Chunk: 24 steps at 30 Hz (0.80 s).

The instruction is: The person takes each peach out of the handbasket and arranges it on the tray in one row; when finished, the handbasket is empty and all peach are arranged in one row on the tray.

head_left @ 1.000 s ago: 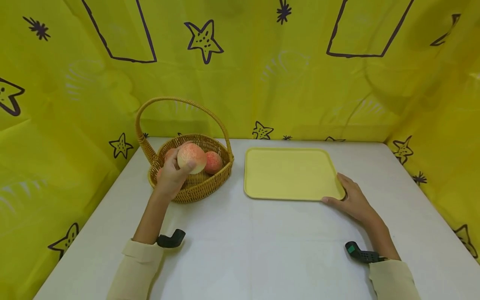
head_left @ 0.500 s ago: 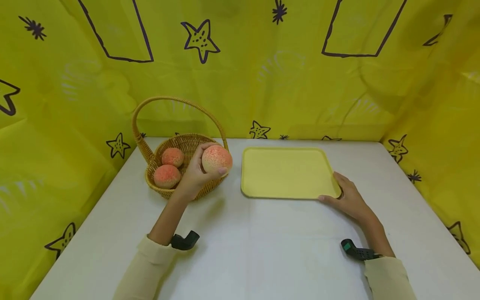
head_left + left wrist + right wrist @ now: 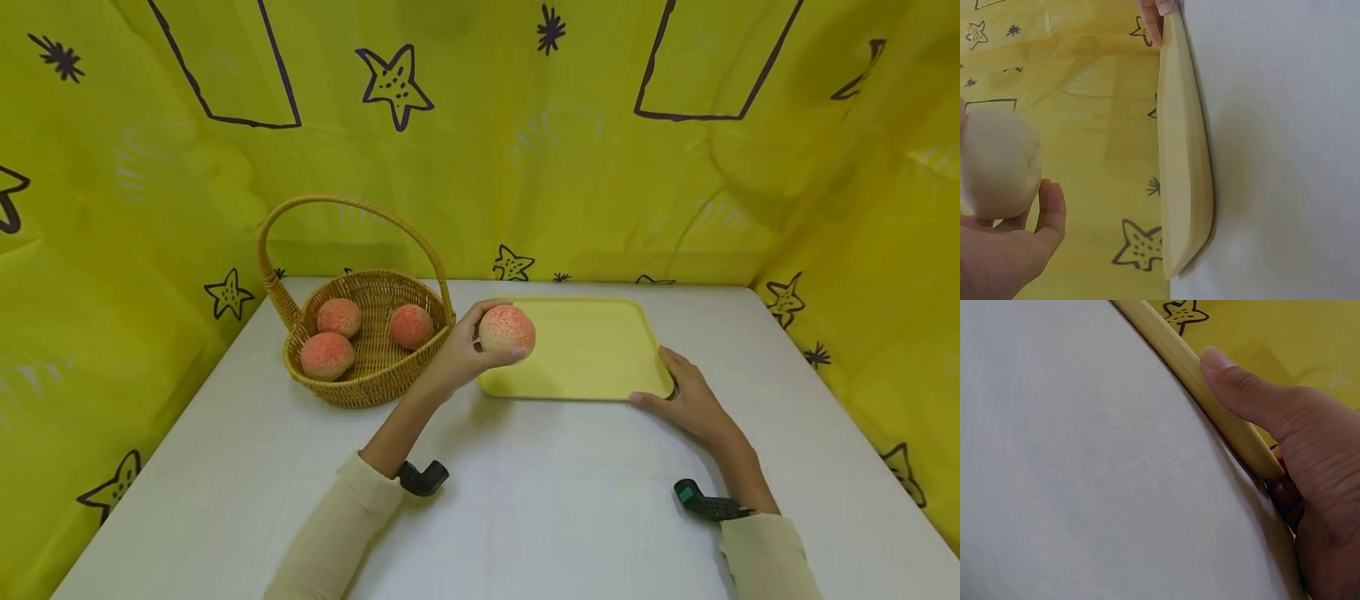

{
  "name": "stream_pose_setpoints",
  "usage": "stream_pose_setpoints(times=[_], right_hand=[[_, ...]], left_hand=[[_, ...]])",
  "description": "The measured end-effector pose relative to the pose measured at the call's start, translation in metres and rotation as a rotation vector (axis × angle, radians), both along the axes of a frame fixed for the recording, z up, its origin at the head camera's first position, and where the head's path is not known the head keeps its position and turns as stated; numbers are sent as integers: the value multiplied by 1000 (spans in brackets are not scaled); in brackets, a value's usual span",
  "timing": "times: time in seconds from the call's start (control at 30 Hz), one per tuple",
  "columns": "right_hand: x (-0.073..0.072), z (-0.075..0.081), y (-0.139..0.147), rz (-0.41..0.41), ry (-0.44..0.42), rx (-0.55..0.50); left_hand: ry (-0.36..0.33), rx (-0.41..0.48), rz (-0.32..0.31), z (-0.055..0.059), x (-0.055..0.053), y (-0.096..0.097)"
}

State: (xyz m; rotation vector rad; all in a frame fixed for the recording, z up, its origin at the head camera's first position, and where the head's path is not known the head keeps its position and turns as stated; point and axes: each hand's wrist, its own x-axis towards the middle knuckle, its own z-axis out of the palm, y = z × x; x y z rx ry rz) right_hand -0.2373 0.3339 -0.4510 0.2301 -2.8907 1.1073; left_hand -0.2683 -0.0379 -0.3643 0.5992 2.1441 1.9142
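left grip (image 3: 456, 358): holds peach (image 3: 507, 331) near yellow tray (image 3: 588, 350) | right grip (image 3: 696, 404): holds tray's near-right corner | basket (image 3: 371, 390): three peaches (image 3: 327, 357)

A white worktop (image 3: 555, 483) stands before me, carrying along its far half a hoop-handled, golden-brown, oval basket of woven wicker (image 3: 382, 387) on the left and, near it but apart, a pale-yellow rectangular tray (image 3: 588, 350) with rounded corners.

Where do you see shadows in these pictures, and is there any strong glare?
Head view: a soft shadow on the white table below the left hand; left wrist: a faint one beside the yellow tray; right wrist: dark shading along the tray's edge near the right hand; no strong glare anywhere.
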Motion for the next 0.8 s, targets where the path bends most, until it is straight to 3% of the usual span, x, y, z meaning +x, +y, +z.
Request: stream_pose_setpoints(times=[0.37,0.57,0.8], right_hand=[[0,-1,0,-2,26,9],[1,-2,1,-3,46,-7],[-3,-4,1,-3,55,-11]], left_hand=[[-37,-46,29,-28,-32,62],[-71,-89,81,-39,-43,101],[-41,-144,105,-48,-55,135]])
